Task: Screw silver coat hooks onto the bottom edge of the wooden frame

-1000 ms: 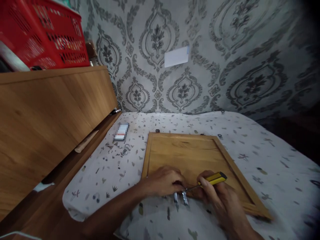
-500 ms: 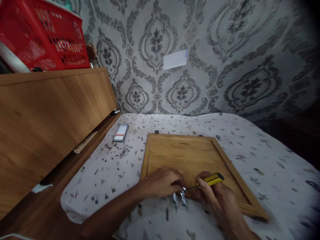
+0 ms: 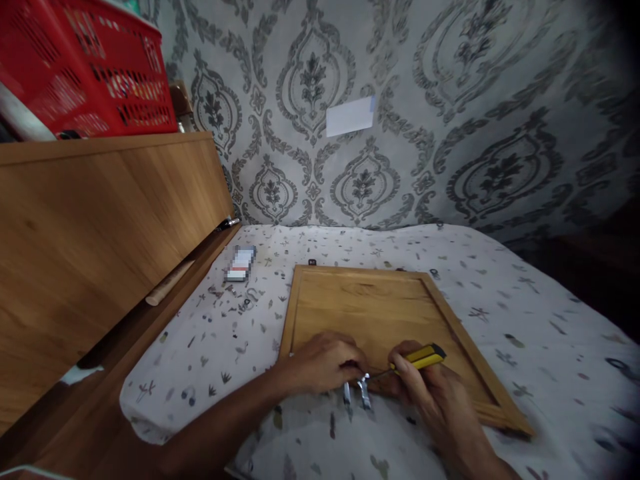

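A framed wooden panel (image 3: 365,307), like a cabinet door, lies flat on the patterned sheet. My right hand (image 3: 430,383) is closed around a screwdriver (image 3: 423,357) with a yellow and black handle. Its thin shaft points left, and the tip meets a shiny metal hinge (image 3: 365,392) at the panel's near edge. From the left, my left hand (image 3: 327,363) rests on that edge, its fingers bent and pinched at the hinge. Another metal arm (image 3: 347,395) sticks out beside it, beneath the fingers. The left fingertips are partly hidden.
The sheet (image 3: 200,360) covers a mattress-like surface. A phone-like object (image 3: 241,264), blurred out, lies at the back left. A wooden cabinet (image 3: 110,220) stands along the left with a red basket (image 3: 115,73) on top. Patterned wallpaper (image 3: 310,173) closes off the back.
Both hands stay at the hinge in nearly the same pose, with the screwdriver tip still against it. The whole view has shifted very slightly.
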`<state>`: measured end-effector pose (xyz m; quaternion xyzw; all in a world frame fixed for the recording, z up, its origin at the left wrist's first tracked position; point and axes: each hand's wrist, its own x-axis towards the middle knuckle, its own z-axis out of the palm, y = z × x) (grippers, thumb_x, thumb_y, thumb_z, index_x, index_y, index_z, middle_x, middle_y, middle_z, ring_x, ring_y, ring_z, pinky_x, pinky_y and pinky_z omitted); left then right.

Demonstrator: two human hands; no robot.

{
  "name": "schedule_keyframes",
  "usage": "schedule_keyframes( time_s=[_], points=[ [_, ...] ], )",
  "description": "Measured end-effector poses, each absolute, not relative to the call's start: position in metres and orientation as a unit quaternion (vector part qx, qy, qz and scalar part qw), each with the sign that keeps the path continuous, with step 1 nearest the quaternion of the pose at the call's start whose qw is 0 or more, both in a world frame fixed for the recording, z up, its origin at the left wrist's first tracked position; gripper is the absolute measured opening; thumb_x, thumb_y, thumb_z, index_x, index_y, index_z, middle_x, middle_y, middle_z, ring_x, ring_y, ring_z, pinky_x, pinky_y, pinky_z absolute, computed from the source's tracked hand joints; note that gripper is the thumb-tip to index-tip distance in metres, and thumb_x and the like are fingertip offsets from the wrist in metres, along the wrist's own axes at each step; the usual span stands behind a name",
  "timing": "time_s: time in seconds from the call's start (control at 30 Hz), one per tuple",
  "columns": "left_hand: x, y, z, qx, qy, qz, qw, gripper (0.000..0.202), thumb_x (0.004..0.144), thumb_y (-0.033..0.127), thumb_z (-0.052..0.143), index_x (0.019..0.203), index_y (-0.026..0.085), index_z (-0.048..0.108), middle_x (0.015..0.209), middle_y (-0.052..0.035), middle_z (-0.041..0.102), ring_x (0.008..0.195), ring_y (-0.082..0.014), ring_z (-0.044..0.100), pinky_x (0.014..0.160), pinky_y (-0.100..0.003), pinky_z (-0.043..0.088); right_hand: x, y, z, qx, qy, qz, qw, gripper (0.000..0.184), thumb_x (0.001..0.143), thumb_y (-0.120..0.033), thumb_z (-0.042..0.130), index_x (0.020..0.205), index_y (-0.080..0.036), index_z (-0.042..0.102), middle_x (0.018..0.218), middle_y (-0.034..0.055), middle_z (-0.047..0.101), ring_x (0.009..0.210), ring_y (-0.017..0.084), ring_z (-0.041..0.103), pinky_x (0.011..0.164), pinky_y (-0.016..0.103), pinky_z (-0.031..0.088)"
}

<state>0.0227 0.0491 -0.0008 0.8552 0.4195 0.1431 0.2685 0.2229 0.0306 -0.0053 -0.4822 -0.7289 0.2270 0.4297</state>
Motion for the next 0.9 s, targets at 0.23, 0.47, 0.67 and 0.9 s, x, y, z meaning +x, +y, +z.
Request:
schedule_keyframes(
  time_s=[0.23, 0.47, 0.67, 0.9],
  points=[
    [0.021, 0.049, 0.000, 0.862, 0.406, 0.138, 0.272, 0.014, 0.094, 0.011, 0.066, 0.100, 0.016, 0.078, 0.100, -0.0062, 0.078, 0.098, -0.0190, 0.071, 0.089, -0.026, 0.051, 0.222, 0.031, -0.003, -0.482, -0.725, 0.236, 0.432, 0.068, 0.094, -0.080, 0.037, 0.056, -0.026, 0.052, 0.047, 0.0037, 0.056, 0.041, 0.020, 0.055, 0.047, 0.034, 0.054],
    [0.021, 0.049, 0.001, 0.878, 0.385, 0.128, 0.255, 0.015, 0.098, 0.013, 0.064, 0.104, 0.014, 0.078, 0.103, -0.0081, 0.077, 0.101, -0.0188, 0.071, 0.093, -0.026, 0.051, 0.220, 0.032, -0.011, -0.485, -0.706, 0.243, 0.456, 0.065, 0.094, -0.079, 0.040, 0.060, -0.026, 0.053, 0.045, 0.0019, 0.053, 0.039, 0.019, 0.051, 0.042, 0.034, 0.048],
    [0.020, 0.050, -0.004, 0.872, 0.390, 0.147, 0.258, 0.014, 0.094, 0.010, 0.066, 0.102, 0.014, 0.077, 0.100, -0.0070, 0.077, 0.098, -0.0192, 0.071, 0.090, -0.027, 0.051, 0.221, 0.032, -0.010, -0.485, -0.715, 0.246, 0.440, 0.066, 0.094, -0.079, 0.039, 0.057, -0.026, 0.052, 0.046, 0.0021, 0.054, 0.041, 0.019, 0.053, 0.045, 0.032, 0.049],
    [0.019, 0.051, -0.005, 0.868, 0.397, 0.147, 0.261, 0.012, 0.095, 0.016, 0.068, 0.103, 0.015, 0.077, 0.101, -0.0065, 0.076, 0.098, -0.0195, 0.071, 0.091, -0.028, 0.050, 0.224, 0.034, -0.028, -0.480, -0.707, 0.242, 0.459, 0.062, 0.097, -0.070, 0.044, 0.056, -0.025, 0.054, 0.048, 0.0017, 0.055, 0.041, 0.018, 0.051, 0.045, 0.031, 0.047]
  ],
)
